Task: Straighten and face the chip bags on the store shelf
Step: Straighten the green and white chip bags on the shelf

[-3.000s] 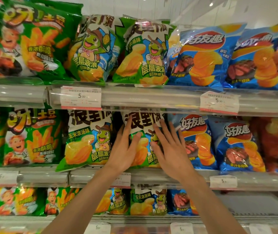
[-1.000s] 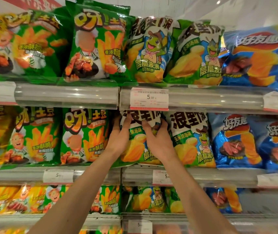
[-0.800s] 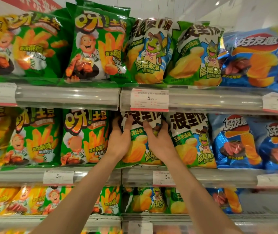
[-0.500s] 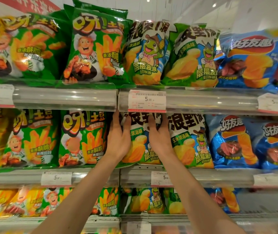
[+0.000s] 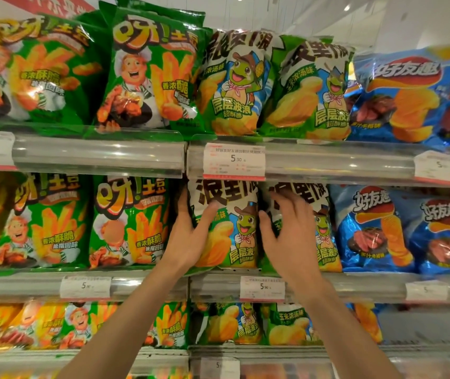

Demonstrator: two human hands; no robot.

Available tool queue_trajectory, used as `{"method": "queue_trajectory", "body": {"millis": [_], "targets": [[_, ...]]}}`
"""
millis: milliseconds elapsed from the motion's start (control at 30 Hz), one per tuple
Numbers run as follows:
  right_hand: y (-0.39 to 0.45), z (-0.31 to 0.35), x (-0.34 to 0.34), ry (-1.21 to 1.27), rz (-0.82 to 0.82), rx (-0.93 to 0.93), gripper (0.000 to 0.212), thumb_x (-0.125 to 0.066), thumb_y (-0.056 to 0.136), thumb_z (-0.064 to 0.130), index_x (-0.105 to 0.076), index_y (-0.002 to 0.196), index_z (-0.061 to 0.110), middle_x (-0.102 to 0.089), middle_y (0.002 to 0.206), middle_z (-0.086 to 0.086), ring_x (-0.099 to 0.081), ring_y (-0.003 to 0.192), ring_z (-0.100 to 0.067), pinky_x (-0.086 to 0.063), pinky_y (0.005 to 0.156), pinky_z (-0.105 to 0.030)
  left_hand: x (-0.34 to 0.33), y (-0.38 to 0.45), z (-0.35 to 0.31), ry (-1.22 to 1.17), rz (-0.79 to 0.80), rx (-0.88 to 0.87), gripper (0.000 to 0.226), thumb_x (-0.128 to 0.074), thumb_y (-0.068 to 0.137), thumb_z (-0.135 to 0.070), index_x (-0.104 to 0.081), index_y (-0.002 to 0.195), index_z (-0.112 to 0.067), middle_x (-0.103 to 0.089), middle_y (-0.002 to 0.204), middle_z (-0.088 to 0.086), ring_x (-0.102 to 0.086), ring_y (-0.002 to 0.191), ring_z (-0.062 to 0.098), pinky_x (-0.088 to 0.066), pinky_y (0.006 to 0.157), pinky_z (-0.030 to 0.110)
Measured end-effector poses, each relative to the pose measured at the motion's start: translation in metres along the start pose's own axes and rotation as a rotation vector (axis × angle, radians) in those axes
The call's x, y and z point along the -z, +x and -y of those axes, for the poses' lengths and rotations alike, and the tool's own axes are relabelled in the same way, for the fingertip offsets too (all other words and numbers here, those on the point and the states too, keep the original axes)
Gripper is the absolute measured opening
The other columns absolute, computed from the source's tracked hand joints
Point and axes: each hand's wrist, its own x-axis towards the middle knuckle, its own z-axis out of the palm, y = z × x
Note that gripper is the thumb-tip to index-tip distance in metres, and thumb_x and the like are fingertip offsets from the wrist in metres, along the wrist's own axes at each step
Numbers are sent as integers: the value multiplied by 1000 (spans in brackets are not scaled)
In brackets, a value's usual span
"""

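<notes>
I am looking up at store shelving packed with chip bags. My landmark is the white price tag reading 5.90 on the rail of the upper shelf. Directly below it stands the frog bag, green and white with a cartoon frog, on the middle shelf.

My left hand grips the frog bag's left edge: the thumb lies across the front and the fingers reach behind, out of sight. My right hand, below and right of the tag, is spread with fingers loosely fanned and holds nothing; its thumb lies at the seam between the frog bag and the neighbouring frog bag. I cannot tell whether its fingers touch that neighbour.

I judge the step in hand to be squaring this one bag so its face points outward. The next move likely calls for a light touch from both sides, settling it upright against its neighbour without crushing the chips. The green fries bags sit left of the tag, the blue bags to its right.
</notes>
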Motion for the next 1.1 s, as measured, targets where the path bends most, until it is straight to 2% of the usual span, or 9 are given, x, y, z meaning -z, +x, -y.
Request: {"method": "queue_trajectory", "body": {"millis": [67, 167, 300, 500, 633, 767, 933, 1000, 1100], "targets": [[-3, -22, 4, -238, -12, 41, 55, -50, 97, 47, -48, 140, 14, -42, 151, -13, -33, 143, -33, -29, 116, -54, 0, 1, -1, 7, 10, 18, 94, -55, 80, -71, -12, 157, -39, -42, 148, -16, -41, 134, 6, -34, 114, 32], [-9, -43, 0, -388, 103, -50, 77, -38, 95, 64, -30, 153, 14, -20, 164, -16, -13, 153, -36, -12, 121, -60, -3, 3, 1, 19, 4, 32, 73, -57, 92, -57, -24, 155, -38, -50, 127, -28, -43, 124, -1, -33, 99, 18], [-7, -50, -6, -384, 114, -82, 79, -33, 96, 64, -23, 157, 15, -12, 167, -14, -7, 154, -33, -11, 122, -59, -8, 10, 1, 20, 15, 58, 58, -53, 96, -56, -36, 148, -39, -53, 122, -26, -47, 123, 1, -33, 99, 21], [-8, -55, -6, -339, 107, -95, 79, -32, 96, 64, -22, 157, 15, -13, 166, -13, -9, 154, -33, -15, 122, -56, -14, 13, 10, 11, 48, 89, 77, -56, 85, -72, -36, 151, -37, -58, 136, -19, -54, 127, 7, -40, 110, 32], [-9, -55, -6, -325, 109, -90, 81, -31, 95, 66, -20, 158, 15, -11, 167, -12, -8, 154, -32, -12, 123, -56, -13, 10, 4, 7, 50, 109, 74, -57, 91, -62, -29, 154, -34, -56, 132, -18, -52, 126, 6, -36, 101, 23], [-7, -54, 3, -195, 144, -99, 80, -44, 95, 64, -25, 157, 17, -12, 167, -10, -5, 154, -28, -4, 124, -49, -8, 2, -8, 12, 35, 80, 76, -54, 93, -58, -19, 156, -36, -44, 132, -22, -41, 126, 1, -32, 103, 22], [-21, -37, 26, -15, 92, -163, 52, -60, 95, 39, -54, 140, 13, -41, 154, -7, -30, 146, -25, -27, 119, -49, 13, -23, 0, 21, 61, 1, 70, -58, 97, -43, -21, 157, -37, -41, 150, -21, -39, 135, -1, -35, 109, 24], [-35, -25, 33, 32, 43, -173, 41, -57, 97, 36, -61, 130, 12, -54, 140, -5, -44, 133, -23, -39, 110, -47, 25, -35, 6, 10, 101, -21, 67, -61, 96, -39, -28, 155, -35, -42, 151, -21, -41, 137, -2, -37, 113, 26], [-59, 0, 41, 190, 54, -263, 29, -58, 99, 35, -64, 120, 17, -65, 111, 7, -61, 103, -8, -50, 88, -29, 44, -52, 9, -5, 149, -45, 55, -62, 95, -35, -42, 147, -34, -50, 143, -22, -48, 131, -6, -42, 109, 24]]}}
